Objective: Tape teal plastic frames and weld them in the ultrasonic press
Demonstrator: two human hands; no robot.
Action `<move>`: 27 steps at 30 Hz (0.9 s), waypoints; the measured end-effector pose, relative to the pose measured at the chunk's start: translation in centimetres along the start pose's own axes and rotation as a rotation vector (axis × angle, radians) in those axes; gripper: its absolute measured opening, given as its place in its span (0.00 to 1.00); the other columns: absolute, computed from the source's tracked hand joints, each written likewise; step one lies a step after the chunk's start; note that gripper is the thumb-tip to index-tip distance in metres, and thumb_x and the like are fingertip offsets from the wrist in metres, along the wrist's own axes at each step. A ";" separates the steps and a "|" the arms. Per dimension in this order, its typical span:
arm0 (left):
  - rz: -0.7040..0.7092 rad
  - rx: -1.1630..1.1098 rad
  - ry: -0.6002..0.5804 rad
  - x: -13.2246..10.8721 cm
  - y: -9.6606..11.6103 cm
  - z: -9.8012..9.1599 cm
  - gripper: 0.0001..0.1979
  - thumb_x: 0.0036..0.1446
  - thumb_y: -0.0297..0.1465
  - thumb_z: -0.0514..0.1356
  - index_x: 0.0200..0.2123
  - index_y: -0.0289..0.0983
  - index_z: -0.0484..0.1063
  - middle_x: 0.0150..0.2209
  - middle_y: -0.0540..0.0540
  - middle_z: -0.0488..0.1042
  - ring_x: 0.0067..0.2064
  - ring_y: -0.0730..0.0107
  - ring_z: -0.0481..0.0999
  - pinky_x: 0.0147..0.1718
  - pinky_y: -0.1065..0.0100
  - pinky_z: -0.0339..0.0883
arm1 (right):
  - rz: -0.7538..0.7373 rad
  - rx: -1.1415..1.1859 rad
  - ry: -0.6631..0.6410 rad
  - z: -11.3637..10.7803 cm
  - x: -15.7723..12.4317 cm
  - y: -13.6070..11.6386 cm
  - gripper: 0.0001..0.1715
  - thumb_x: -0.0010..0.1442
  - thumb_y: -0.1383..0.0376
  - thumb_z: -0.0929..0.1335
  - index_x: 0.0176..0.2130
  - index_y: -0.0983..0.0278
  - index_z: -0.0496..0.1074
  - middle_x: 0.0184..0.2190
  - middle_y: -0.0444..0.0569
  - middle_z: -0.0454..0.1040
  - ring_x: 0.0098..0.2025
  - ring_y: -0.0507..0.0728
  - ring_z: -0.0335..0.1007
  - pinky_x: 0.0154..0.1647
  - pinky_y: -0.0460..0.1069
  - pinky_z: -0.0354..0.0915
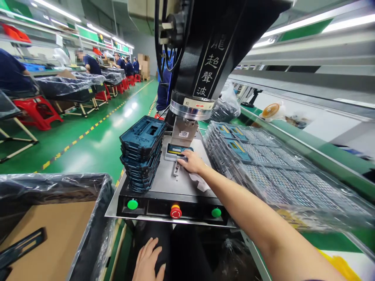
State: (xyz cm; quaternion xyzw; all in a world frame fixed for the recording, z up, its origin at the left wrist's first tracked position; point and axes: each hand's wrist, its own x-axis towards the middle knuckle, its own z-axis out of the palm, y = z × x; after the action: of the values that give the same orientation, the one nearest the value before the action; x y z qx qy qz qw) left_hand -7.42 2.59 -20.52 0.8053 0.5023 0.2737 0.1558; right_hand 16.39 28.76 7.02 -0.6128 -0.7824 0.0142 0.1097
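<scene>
- Right hand [191, 161] is touching the panel [174, 149] at my fingertips, below the horn [181, 132]; whether I'm gripping, I cannot tell.
- Left hand [148, 260] is lying open over my thigh [164, 236].
- Stack [141, 156] is standing left of my right hand.

One left hand [147, 262], one right hand [192, 160], one black press [202, 50], two green buttons [133, 204], one red button [175, 212]. One blue casing [172, 148] under the press, three casings in clear packaging [238, 150], one casing stack [142, 134].
</scene>
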 end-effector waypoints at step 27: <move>-0.252 -0.037 0.306 3.0 1.2 -7.1 0.19 0.57 0.36 0.54 0.50 0.35 0.68 0.55 0.36 0.69 0.56 0.54 0.69 0.55 0.51 0.65 | -0.127 0.157 0.229 0.2 -18.3 -6.1 0.10 0.61 0.61 0.64 0.32 0.62 0.72 0.27 0.46 0.71 0.31 0.54 0.67 0.33 0.47 0.60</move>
State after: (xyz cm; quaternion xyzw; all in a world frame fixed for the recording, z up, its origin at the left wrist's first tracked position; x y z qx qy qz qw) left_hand -9.79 4.61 -13.31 0.6822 0.6118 0.3803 0.1253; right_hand 14.63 9.66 4.99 -0.5491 -0.7986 -0.0020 0.2465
